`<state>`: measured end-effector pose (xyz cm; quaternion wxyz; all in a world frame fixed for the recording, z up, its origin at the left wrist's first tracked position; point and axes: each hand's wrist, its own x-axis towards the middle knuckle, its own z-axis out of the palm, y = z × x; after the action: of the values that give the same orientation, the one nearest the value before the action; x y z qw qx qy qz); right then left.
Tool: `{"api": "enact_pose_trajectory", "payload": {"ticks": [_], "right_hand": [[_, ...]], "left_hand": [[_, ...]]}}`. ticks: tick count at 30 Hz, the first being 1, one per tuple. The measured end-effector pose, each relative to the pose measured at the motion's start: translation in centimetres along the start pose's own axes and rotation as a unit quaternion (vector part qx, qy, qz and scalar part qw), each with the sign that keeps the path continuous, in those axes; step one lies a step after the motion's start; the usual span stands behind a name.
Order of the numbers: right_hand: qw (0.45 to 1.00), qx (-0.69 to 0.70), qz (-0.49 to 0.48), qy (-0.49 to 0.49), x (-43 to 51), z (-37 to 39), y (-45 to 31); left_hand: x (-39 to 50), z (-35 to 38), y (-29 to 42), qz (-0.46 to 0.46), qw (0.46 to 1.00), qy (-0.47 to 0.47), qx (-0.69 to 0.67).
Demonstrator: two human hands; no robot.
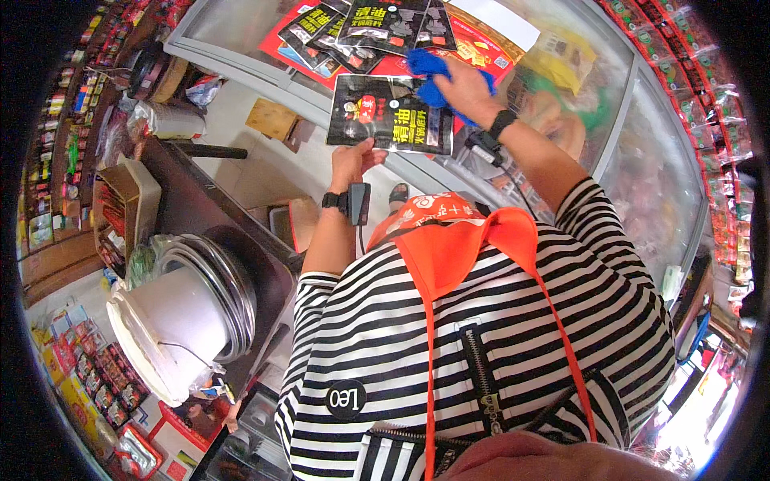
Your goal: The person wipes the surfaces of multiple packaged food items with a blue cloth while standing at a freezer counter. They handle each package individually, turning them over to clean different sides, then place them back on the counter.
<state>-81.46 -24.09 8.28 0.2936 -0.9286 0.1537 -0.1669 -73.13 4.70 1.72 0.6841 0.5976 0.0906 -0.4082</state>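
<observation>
My left hand (353, 163) grips the near edge of a black food packet (373, 114), which bears yellow and red print and is tilted over the edge of a glass-topped chest freezer. A blue cloth (428, 63) is bunched in my right hand (469, 90). The cloth lies against the packet's right end, and part of it is hidden by my fingers. Just beyond, several similar black packets (385, 24) overlap on a red printed sheet (289, 45) that rests on the freezer glass.
The freezer's metal frame (252, 75) runs across in front of me. To the left a dark table (198, 186) holds a white bucket (174, 324), stacked metal rings (237, 288) and a cardboard box (141, 186). A wooden stool (274, 119) stands beyond it. Packed shelves (66, 132) line the left.
</observation>
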Motion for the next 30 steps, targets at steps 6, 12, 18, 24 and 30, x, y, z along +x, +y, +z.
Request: {"api": "enact_pose_trajectory", "payload": {"ticks": [6,12,18,24,30], "right_hand": [[0.973,-0.036,-0.202,-0.110,-2.0,6.4,-6.5],[0.960,-0.044,-0.231,-0.151,-2.4,7.2,-5.5],[0.946,-0.069,-0.271,-0.166,-2.2,7.5,-6.9],[0.936,-0.028,-0.305,-0.174,-2.9,8.6,-8.1],[0.949,-0.053,-0.271,-0.153,-2.2,7.6,-5.1]], "left_hand": [[-2.3,-1.4,-2.9,-0.076,0.992,-0.084,0.062],[-3.2,-4.7,-1.1,0.007,0.999,0.008,0.040],[0.6,-3.3,0.2,0.162,0.951,0.043,0.260],[2.3,-3.4,-0.9,0.196,0.953,0.071,0.221],[1.3,-2.3,-1.9,0.124,0.987,0.099,0.018]]}}
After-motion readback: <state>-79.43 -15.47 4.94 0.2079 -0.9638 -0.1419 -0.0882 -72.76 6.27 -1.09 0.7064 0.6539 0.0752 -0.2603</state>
